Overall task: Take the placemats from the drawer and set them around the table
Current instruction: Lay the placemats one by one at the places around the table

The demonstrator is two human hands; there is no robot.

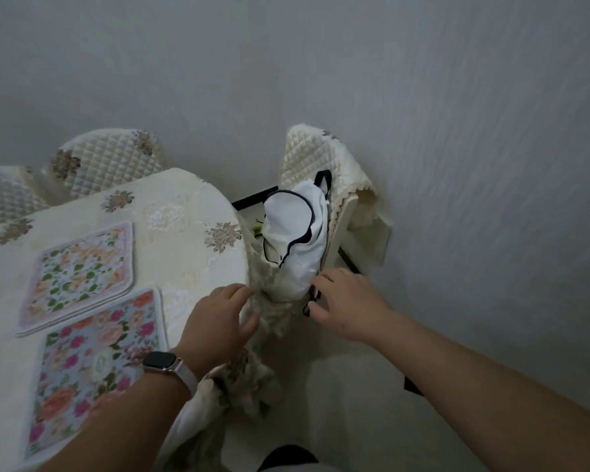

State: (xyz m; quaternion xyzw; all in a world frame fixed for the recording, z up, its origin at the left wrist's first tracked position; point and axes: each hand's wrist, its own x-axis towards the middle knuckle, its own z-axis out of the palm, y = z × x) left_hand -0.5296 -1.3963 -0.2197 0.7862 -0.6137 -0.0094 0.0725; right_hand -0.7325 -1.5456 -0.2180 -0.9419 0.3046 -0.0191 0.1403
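Two floral placemats lie on the table's cream cloth (184, 233): one with a pink border and green leaves (79, 274), and a blue one with pink roses (92, 366) nearer me. My left hand (218, 321), a watch on its wrist, reaches past the table's right edge and touches the hanging tablecloth folds (266, 301). My right hand (344, 301) is at the bottom of a white bag with dark trim (293, 240) on a chair, fingers bent at its black strap. No drawer is in view.
A chair with a quilted cream cover (321, 158) stands against the grey wall, holding the bag. Two more quilted chair backs (99, 161) (4, 192) rise behind the table at the left. Pale floor shows below between table and wall.
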